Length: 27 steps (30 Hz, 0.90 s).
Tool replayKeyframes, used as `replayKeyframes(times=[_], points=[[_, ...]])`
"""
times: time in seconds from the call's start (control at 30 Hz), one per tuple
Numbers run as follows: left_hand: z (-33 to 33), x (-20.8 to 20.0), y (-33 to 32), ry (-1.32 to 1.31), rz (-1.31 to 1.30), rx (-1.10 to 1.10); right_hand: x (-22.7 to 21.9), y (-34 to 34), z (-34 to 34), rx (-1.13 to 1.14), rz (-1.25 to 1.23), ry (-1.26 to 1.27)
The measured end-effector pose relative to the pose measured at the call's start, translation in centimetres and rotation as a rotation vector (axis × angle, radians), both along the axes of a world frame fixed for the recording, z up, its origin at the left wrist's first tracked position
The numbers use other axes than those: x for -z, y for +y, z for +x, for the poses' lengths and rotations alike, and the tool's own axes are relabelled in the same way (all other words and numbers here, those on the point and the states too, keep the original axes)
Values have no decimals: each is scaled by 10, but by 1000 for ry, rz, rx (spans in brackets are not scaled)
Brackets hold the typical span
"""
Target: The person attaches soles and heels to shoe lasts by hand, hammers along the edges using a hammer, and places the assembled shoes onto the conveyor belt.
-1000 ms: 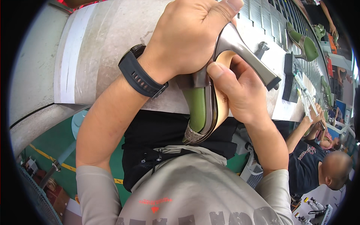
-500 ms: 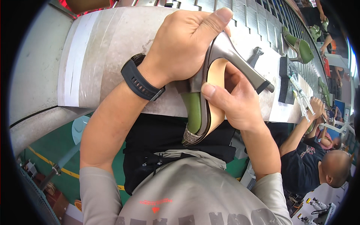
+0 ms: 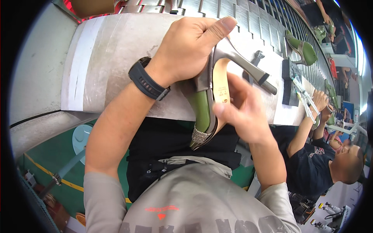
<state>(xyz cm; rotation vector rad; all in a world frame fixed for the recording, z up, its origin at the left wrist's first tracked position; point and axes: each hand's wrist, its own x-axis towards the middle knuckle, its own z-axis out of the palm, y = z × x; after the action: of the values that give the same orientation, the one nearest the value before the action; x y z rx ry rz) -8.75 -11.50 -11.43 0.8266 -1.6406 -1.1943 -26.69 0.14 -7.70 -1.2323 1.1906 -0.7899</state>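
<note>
My left hand (image 3: 186, 50), with a dark watch on its wrist, is closed round the back of a high-heeled shoe (image 3: 203, 79). The shoe is tilted, its pointed toe toward me and its metallic grey heel sticking out to the right. A green form (image 3: 202, 110) fills it, and a glittering band (image 3: 200, 136) crosses the toe. Along its tan sole (image 3: 220, 83), small print shows. My right hand (image 3: 248, 110) is blurred beside the sole, its thumb over the sole's edge; whether it grips is unclear.
On the pale worktable (image 3: 128, 50) a hammer-like tool (image 3: 258, 58) lies partly behind the heel. Further right are a black block (image 3: 289, 83) and syringe-like tubes (image 3: 305, 93). Another green shoe (image 3: 303, 50) sits on the slatted conveyor (image 3: 268, 25). A co-worker (image 3: 314, 167) works at the right.
My right hand has loosened from the sole and shifted slightly down, uncovering the print there. The shoe has turned a little in my left hand, which keeps its hold.
</note>
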Motion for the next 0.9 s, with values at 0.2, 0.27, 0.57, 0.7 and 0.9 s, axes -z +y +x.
replayKeyframes(times=[0.2, 0.27, 0.57, 0.7, 0.9], points=[[42, -15, -7, -76, 0, 219, -7, -47, 15, 48, -176, 88], [67, -18, 3, -158, -152, 32, -16, -43, 12, -22, -366, 268], [66, 6, 135, -327, -390, -282, -1, -11, 4, -184, -999, 785], [76, 5, 119, -467, -542, -127, 7, -18, 3, -138, -1057, 793], [78, 4, 115, -469, -547, -121, 38, -42, -10, -186, -1301, 846]])
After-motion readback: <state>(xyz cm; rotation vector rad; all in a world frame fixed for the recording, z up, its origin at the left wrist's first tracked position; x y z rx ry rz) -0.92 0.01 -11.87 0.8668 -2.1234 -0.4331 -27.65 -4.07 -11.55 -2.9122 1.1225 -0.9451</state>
